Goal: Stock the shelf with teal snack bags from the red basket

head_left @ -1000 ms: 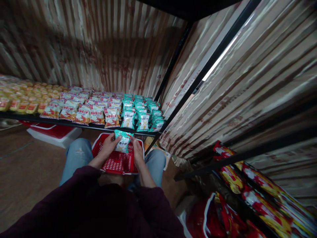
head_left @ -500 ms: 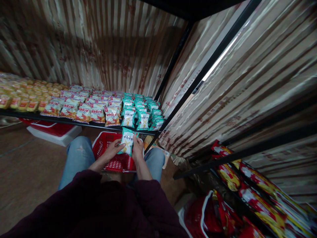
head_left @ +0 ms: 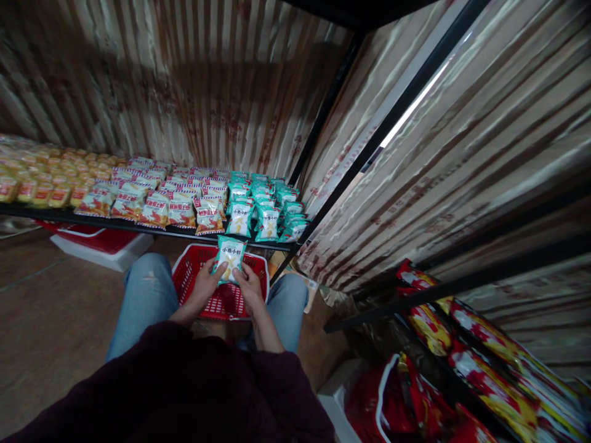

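Note:
Between my two hands is a green-and-white snack bag, held upright with its printed front toward me. My left hand grips its lower left side, thumb across the front. On the lower right side, my right hand holds it the same way. Below the bag, between my knees, stands a red plastic basket with a white rim. Just beyond is a black shelf bearing rows of matching green snack bags at its right end.
Left of the green bags stand orange-and-white snack bags, then yellow packs. A white box with a red basket sits under the shelf. At right, red-and-yellow packets lie on another rack, beside a red basket. Black posts frame the corner.
The snack bag has shifted slightly left and now stands straighter. My right hand has moved from its upper right edge down to the lower right, its thumb now on the front.

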{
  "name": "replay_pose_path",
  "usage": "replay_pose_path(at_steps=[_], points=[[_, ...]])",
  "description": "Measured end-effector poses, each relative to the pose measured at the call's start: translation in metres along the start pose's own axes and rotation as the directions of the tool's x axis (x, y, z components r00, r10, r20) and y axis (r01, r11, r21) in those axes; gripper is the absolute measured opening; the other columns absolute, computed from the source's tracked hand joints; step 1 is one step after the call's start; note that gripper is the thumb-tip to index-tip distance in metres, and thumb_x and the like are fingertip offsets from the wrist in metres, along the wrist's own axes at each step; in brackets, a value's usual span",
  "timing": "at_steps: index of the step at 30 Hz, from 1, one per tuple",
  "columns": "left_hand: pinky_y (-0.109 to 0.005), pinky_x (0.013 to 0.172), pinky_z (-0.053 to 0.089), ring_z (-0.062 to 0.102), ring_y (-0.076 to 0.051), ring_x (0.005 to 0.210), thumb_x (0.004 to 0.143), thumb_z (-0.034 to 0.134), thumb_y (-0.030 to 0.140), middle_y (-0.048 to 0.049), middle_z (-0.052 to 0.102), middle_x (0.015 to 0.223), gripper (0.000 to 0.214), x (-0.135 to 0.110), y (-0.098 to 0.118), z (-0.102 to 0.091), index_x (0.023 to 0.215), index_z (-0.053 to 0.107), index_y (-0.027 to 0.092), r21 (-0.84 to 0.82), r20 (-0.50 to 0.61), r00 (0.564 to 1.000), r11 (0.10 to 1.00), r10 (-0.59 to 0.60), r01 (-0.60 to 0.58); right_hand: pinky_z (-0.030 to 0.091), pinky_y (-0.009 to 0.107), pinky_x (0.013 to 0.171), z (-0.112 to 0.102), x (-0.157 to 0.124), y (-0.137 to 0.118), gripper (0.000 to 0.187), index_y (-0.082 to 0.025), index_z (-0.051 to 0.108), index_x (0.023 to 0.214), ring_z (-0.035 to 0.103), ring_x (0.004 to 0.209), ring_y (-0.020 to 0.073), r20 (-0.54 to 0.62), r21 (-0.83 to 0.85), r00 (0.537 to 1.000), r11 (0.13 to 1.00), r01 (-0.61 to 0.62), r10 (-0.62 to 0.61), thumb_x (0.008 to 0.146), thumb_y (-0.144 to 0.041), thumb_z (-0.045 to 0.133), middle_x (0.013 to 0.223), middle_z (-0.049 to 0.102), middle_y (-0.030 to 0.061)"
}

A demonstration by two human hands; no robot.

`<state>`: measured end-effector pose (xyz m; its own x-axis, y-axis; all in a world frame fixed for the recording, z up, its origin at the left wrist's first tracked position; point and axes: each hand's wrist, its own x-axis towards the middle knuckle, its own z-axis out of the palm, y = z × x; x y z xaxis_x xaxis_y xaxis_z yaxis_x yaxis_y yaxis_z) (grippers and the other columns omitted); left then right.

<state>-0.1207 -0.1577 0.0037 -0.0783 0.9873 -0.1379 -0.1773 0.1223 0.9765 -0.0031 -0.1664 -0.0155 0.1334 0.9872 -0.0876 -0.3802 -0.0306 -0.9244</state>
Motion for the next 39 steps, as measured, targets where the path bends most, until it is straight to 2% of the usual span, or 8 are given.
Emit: replay_pose_path(at_steps=[8, 15, 18, 22, 26, 29, 33, 39], points=[[-0.032, 0.067, 0.053, 0.066, -0.020, 0.077, 0.064, 0.069, 0.050, -0.0106, 0.068, 0.100, 0.056, 0.001, -0.006, 0.007, 0.106, 0.056, 0.016, 0.016, -0.056, 0.998, 1.000, -0.014, 0.014, 0.056, 0.034, 0.073, -0.003, -0.001, 0.003, 0.053, -0.016, 0.064, 0.107, 0.070, 0.072, 0.0201, -0.074, 0.039, 0.997, 0.999, -0.019, 0.022, 0.061, -0.039, 0.075, 0.088, 0.074, 0.0048], [-0.041, 0.084, 0.048, 0.063, -0.024, 0.089, 0.071, 0.063, 0.048, -0.0133, 0.062, 0.110, 0.054, -0.001, 0.006, 0.007, 0.115, 0.055, 0.017, 0.426, -0.118, 0.970, 0.893, 0.212, -0.144, 0.051, 0.032, 0.085, 0.003, -0.004, -0.012, 0.054, -0.016, 0.061, 0.115, 0.065, 0.095, 0.0202, -0.165, -0.082, 0.978, 0.990, 0.112, -0.125, 0.065, -0.037, 0.071, 0.108, 0.069, 0.0058], [-0.040, 0.086, 0.047, 0.061, -0.024, 0.095, 0.078, 0.056, 0.042, -0.0131, 0.058, 0.116, 0.047, -0.015, 0.019, 0.013, 0.118, 0.054, 0.018, 0.450, -0.079, 0.934, 0.848, 0.349, -0.279, 0.049, 0.033, 0.088, 0.003, -0.006, -0.019, 0.055, -0.017, 0.056, 0.121, 0.062, 0.099, 0.0201, -0.218, -0.233, 0.957, 0.962, 0.141, -0.193, 0.071, -0.038, 0.066, 0.114, 0.066, 0.0060], [-0.038, 0.093, 0.044, 0.056, -0.022, 0.108, 0.080, 0.053, 0.037, -0.0114, 0.053, 0.126, 0.046, -0.026, 0.027, 0.023, 0.123, 0.050, 0.021, 0.318, 0.046, 0.939, 0.886, 0.340, -0.337, 0.044, 0.036, 0.094, 0.005, -0.012, -0.025, 0.049, -0.018, 0.054, 0.123, 0.057, 0.105, 0.0209, -0.178, -0.527, 0.908, 0.816, 0.237, -0.379, 0.078, -0.037, 0.059, 0.119, 0.062, 0.0086], [-0.038, 0.096, 0.043, 0.053, -0.022, 0.114, 0.079, 0.055, 0.037, -0.0121, 0.049, 0.132, 0.058, -0.026, 0.025, 0.029, 0.132, 0.040, 0.021, 0.096, 0.095, 0.967, 0.965, 0.235, -0.244, 0.039, 0.040, 0.098, 0.012, -0.020, -0.028, 0.042, -0.016, 0.055, 0.122, 0.050, 0.114, 0.0227, -0.029, -0.751, 0.814, 0.550, 0.365, -0.580, 0.084, -0.035, 0.051, 0.122, 0.058, 0.0126], [-0.035, 0.096, 0.043, 0.053, -0.021, 0.115, 0.076, 0.058, 0.039, -0.0114, 0.049, 0.132, 0.062, -0.024, 0.024, 0.031, 0.132, 0.037, 0.021, -0.101, 0.094, 0.985, 0.986, 0.143, -0.133, 0.038, 0.042, 0.098, 0.017, -0.027, -0.029, 0.038, -0.017, 0.056, 0.121, 0.047, 0.116, 0.0232, 0.072, -0.829, 0.772, 0.392, 0.398, -0.631, 0.087, -0.033, 0.048, 0.124, 0.056, 0.0125], [-0.033, 0.088, 0.047, 0.060, -0.020, 0.102, 0.071, 0.063, 0.041, -0.0099, 0.059, 0.119, 0.062, -0.022, 0.029, 0.032, 0.126, 0.042, 0.020, -0.268, 0.082, 0.996, 0.963, 0.016, 0.006, 0.037, 0.045, 0.099, 0.022, -0.033, -0.026, 0.041, -0.015, 0.053, 0.124, 0.045, 0.118, 0.0243, 0.196, -0.832, 0.723, 0.279, 0.480, -0.662, 0.085, -0.028, 0.048, 0.129, 0.051, 0.0141], [-0.030, 0.077, 0.049, 0.064, -0.018, 0.085, 0.060, 0.071, 0.043, -0.0056, 0.065, 0.099, 0.056, -0.015, 0.043, 0.032, 0.106, 0.050, 0.018, -0.283, 0.025, 1.000, 0.959, -0.007, 0.013, 0.036, 0.048, 0.101, 0.026, -0.041, -0.019, 0.048, -0.014, 0.039, 0.135, 0.038, 0.127, 0.0247, 0.291, -0.807, 0.672, 0.203, 0.554, -0.681, 0.088, -0.024, 0.043, 0.136, 0.046, 0.0161]])
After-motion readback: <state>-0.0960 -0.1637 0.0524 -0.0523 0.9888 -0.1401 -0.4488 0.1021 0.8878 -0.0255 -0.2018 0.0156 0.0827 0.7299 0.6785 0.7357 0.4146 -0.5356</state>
